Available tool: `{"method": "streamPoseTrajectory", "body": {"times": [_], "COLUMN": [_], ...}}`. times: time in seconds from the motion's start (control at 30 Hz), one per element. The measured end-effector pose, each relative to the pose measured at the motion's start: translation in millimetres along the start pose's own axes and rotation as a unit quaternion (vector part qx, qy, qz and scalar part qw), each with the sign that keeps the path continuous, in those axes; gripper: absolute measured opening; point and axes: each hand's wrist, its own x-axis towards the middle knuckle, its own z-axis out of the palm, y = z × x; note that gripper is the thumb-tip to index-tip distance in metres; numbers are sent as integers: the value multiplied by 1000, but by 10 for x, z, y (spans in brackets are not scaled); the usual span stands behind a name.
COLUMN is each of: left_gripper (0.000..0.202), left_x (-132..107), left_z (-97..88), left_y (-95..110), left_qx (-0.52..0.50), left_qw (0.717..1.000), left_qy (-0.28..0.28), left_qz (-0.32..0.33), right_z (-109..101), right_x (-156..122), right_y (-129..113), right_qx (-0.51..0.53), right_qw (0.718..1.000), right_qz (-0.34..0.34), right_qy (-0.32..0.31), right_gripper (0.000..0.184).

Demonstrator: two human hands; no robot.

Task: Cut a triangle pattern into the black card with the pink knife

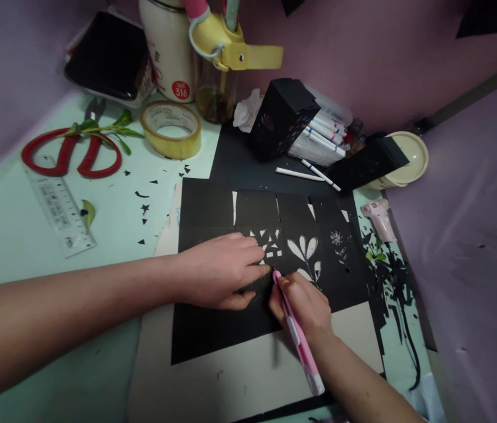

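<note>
A black paper sheet with cut-out flower and geometric shapes lies on a pale board. My left hand lies flat on the sheet, fingers stretched toward the cut-outs, pinning it down. My right hand is wrapped round a pink craft knife, whose tip meets the paper just beside my left fingertips. White cut-out petals show to the right of the blade.
Red scissors, a clear ruler and a tape roll lie at the left. A black paper box, white markers, a bottle and a cream lid stand behind. A pink glue gun and black scraps lie right.
</note>
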Motion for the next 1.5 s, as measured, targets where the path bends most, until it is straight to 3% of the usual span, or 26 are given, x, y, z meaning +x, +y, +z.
{"method": "streamPoseTrajectory", "body": {"times": [1.07,1.3,1.4,1.5], "left_gripper": [28,30,31,31], "left_x": [-4,-10,-9,-5], "left_z": [14,28,20,6], "left_y": [-3,-8,-4,-7], "left_qx": [0,4,10,18], "left_qw": [1000,1000,1000,1000], "left_qy": [9,8,5,5], "left_qz": [3,3,4,11], "right_z": [-17,-17,-48,-160], "right_x": [16,39,67,97], "right_y": [-21,-21,-11,56], "right_qx": [24,69,157,223], "right_qw": [1000,997,982,952], "right_qz": [18,25,66,174], "right_qy": [2,12,76,114], "right_gripper": [21,20,18,14]}}
